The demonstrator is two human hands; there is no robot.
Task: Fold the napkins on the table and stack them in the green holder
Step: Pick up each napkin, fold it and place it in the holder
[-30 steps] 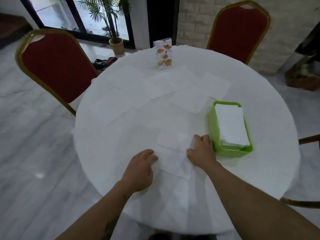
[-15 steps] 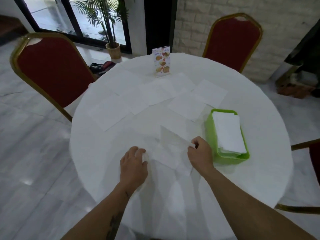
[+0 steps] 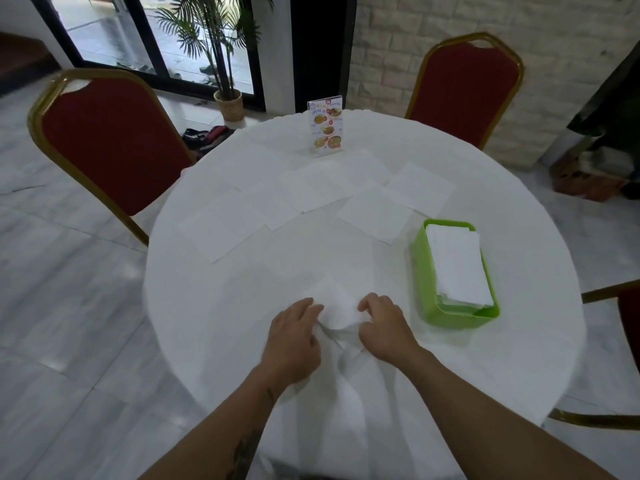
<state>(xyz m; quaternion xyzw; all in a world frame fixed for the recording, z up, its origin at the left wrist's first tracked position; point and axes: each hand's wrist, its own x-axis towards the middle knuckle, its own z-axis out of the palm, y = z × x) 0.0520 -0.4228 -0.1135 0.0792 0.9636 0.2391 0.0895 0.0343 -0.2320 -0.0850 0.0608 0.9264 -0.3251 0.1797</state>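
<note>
A white napkin (image 3: 337, 304) lies folded over near the front of the round white table (image 3: 519, 358), its far corner pointing away from me. My left hand (image 3: 292, 336) grips its left edge with curled fingers, and my right hand (image 3: 384, 327) pinches its right edge. To the right stands the green holder (image 3: 420, 282), which contains a stack of folded napkins (image 3: 459, 265). Several flat unfolded napkins lie across the far half of the table, among them one (image 3: 375, 218) just left of the holder and one (image 3: 221, 226) at the far left.
A menu card stand (image 3: 326, 125) stands upright at the table's far edge. Red chairs with gold frames are at the left (image 3: 107, 143), far right (image 3: 464, 77) and right edge (image 3: 623, 306). A potted palm (image 3: 228, 103) is by the glass door.
Both hands lifted the napkin's far edge and folded it toward me, moving closer together. The napkin went from a flat square to a smaller folded shape between my hands.
</note>
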